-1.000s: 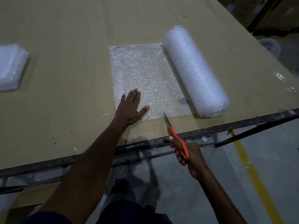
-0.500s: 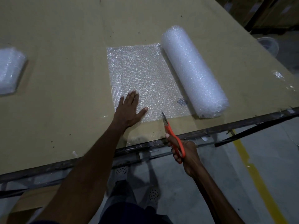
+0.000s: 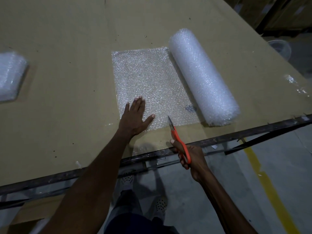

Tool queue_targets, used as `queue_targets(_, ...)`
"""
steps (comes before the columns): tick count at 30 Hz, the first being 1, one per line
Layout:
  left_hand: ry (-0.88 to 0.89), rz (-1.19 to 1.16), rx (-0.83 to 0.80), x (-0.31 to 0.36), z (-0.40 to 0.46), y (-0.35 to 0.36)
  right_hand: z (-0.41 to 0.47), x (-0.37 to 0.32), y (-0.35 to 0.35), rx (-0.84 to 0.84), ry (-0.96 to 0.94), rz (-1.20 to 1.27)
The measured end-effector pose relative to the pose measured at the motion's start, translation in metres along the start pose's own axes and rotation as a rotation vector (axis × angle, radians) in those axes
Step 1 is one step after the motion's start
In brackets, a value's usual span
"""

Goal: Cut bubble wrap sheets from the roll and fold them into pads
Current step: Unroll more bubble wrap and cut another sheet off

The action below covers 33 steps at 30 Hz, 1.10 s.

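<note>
Scissors, gripped by right hand, point along roll, tip seemingly at sheet edge; left hand presses flat.

On the worktop the left hand presses flat on the unrolled bubble wrap sheet beside the roll, while the right hand grips orange scissors at its near edge.

Dim, wide-angle warp, edges perhaps soft

Warehouse packing area: cardboard-topped worktable, concrete floor with yellow line, stacked cartons.
</note>
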State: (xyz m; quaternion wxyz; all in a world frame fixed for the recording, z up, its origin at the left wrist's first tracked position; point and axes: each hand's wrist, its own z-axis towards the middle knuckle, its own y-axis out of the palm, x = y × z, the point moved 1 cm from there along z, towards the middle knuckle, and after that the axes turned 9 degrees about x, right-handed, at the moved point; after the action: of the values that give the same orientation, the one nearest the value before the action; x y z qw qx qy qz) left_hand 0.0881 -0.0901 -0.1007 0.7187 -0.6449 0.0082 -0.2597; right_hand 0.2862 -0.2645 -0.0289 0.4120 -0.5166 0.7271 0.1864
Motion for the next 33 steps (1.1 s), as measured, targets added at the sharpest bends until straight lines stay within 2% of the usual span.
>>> queue_targets(33, 0.0, 0.023, -0.003, -0.002, 0.0, 0.003, 0.01, -0.023, 0.01, 0.033, 0.015, -0.056)
